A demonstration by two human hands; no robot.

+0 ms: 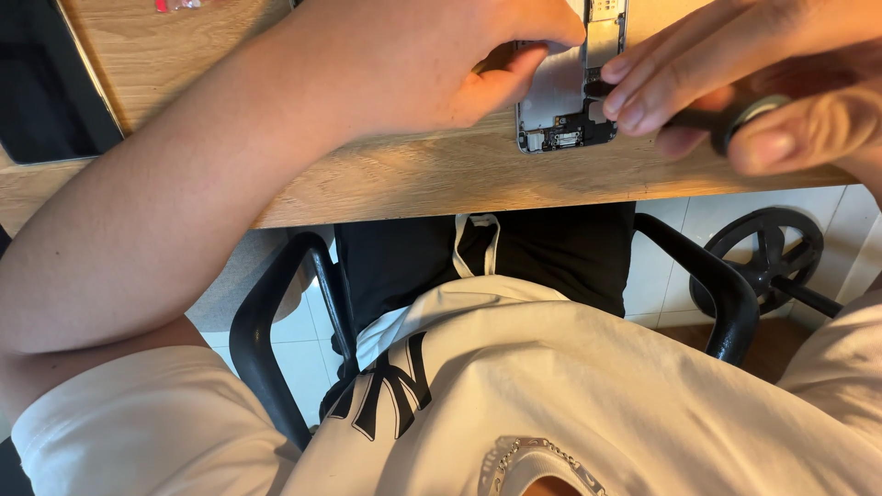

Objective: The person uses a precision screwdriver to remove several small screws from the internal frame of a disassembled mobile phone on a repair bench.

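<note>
Pinched between right hand (735,87) fingertips, a slim black-handled tool meets the opened grey smartphone chassis (565,101) at the wooden desk's (386,179) twelve-o'clock edge, while the left hand (459,64) clamps it steady.

Wood desk (413,179), opened phone (562,110) on it, dark tablet (46,83) at edge

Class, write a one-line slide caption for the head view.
Left hand steadies an opened phone on a wooden desk while the right hand works a dark tool.
</note>
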